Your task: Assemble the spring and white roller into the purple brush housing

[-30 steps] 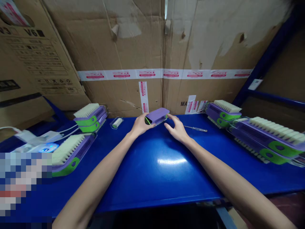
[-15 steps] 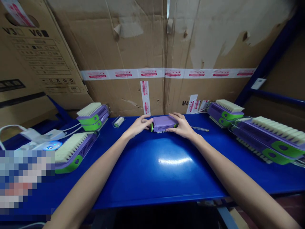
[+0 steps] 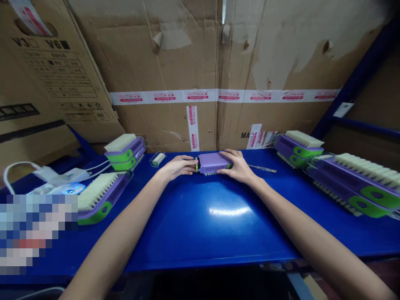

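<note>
From where I stand, the two hands are a little apart, each on one end of a purple brush point(image 3: 213, 159) lying bristles down on the glossy blue surface point(image 3: 231, 250) between them. The left hand point(image 3: 176, 167) pinches its bright green end point(image 3: 196, 165), with a dark strip showing beside the smooth, blocky plastic body; the right hand point(image 3: 238, 166) wraps the opposite end, thumb low on the slotted side.

Just left of the left hand sits a small clear plastic case point(image 3: 158, 158) with a pale piece inside. Close by the right hand lies a screwdriver point(image 3: 265, 169) with a thin metal shaft and see-through handle.

Farther out on the left are stacked brushes point(image 3: 126, 152) and another brush point(image 3: 104, 198), their cream bristles tufted and upturned, near white plugs point(image 3: 51, 175) and a glowing blue light point(image 3: 73, 188). More stacks, purple and green, stand well right of the right hand point(image 3: 362, 181).

Behind the hands rises creased, torn cardboard point(image 3: 168, 62), crossed by white tape point(image 3: 165, 96) with red print too small to read; "MA" shows low down. The left-hand carton point(image 3: 62, 79) reads "V3" and "V6", the V6 box filled black.
</note>
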`<action>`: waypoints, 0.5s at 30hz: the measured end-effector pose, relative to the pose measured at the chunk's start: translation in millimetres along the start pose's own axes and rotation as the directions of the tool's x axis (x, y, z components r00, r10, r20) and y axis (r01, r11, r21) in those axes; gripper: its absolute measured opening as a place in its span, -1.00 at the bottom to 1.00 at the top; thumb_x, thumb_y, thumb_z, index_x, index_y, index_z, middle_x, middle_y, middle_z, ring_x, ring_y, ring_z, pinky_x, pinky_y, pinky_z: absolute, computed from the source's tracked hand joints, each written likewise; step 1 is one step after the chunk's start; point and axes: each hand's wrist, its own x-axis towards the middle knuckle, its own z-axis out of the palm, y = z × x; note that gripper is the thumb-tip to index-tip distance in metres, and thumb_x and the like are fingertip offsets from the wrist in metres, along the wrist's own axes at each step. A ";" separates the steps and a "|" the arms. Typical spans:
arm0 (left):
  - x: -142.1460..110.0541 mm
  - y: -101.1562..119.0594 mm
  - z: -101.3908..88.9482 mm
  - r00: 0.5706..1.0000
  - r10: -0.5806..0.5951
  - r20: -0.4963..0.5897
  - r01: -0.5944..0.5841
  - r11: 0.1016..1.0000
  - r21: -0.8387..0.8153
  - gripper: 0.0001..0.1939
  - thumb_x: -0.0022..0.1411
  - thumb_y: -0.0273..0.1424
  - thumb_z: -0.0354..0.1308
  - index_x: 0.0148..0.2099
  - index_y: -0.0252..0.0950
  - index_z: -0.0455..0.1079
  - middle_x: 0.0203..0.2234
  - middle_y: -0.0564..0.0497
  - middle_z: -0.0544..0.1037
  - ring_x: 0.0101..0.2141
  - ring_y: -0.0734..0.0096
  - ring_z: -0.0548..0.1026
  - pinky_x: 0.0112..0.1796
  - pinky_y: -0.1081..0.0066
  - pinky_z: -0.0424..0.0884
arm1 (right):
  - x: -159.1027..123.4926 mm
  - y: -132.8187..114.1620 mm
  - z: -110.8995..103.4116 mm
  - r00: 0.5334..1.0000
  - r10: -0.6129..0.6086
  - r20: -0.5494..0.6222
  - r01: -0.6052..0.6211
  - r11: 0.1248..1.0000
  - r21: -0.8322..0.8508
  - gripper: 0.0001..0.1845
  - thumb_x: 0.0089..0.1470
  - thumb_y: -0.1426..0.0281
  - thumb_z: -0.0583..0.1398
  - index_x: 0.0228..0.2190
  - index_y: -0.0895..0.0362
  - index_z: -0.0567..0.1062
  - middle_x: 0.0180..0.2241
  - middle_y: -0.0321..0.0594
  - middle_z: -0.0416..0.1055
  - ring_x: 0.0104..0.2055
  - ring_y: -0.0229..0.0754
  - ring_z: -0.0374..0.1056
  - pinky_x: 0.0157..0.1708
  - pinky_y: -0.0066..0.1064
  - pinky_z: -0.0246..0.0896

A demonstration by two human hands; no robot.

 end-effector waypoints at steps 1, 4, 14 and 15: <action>0.3 -1.1 0.8 1.000 -0.001 -0.005 0.001 1.000 -0.011 -0.42 -0.09 -0.35 0.38 -0.02 -0.41 0.30 -0.45 -0.12 0.57 -0.43 0.36 0.55 -0.30 0.35 0.44 | -0.2 -1.1 0.2 1.000 -0.002 0.001 0.002 1.000 0.001 -0.15 -0.24 -0.03 0.33 0.05 0.14 0.40 0.08 0.03 0.27 0.12 0.14 0.14 0.11 0.06 0.06; 0.5 -4.4 4.3 1.000 0.014 -0.017 -0.015 0.999 -0.033 -0.61 -0.06 -0.36 0.36 -0.18 -0.44 0.41 -0.42 -0.15 0.58 -0.38 0.34 0.56 -0.22 0.33 0.46 | -0.5 -3.9 1.0 1.000 0.001 -0.002 -0.001 1.000 0.000 -0.15 -0.24 -0.04 0.32 0.04 0.14 0.40 0.07 0.03 0.28 0.11 0.14 0.12 0.11 0.06 0.06; -2.6 -3.1 8.2 0.998 0.056 0.000 -0.056 0.998 -0.021 -0.77 -0.08 -0.56 0.28 -0.27 -0.42 0.49 -0.41 -0.11 0.58 -0.37 0.37 0.54 -0.17 0.30 0.46 | -1.0 -6.8 2.6 1.000 0.016 -0.026 -0.015 1.000 0.016 -0.16 -0.26 -0.08 0.31 0.01 0.14 0.42 0.05 0.02 0.29 0.10 0.14 0.12 0.10 0.06 0.07; -3.0 -3.4 9.3 0.998 0.059 -0.003 -0.059 0.998 0.001 -0.78 -0.08 -0.58 0.26 -0.28 -0.42 0.48 -0.43 -0.09 0.58 -0.39 0.40 0.53 -0.20 0.33 0.47 | -1.0 -8.6 3.1 1.000 0.008 -0.022 -0.008 1.000 0.021 -0.16 -0.26 -0.08 0.31 0.01 0.14 0.42 0.04 0.01 0.29 0.10 0.13 0.13 0.10 0.06 0.07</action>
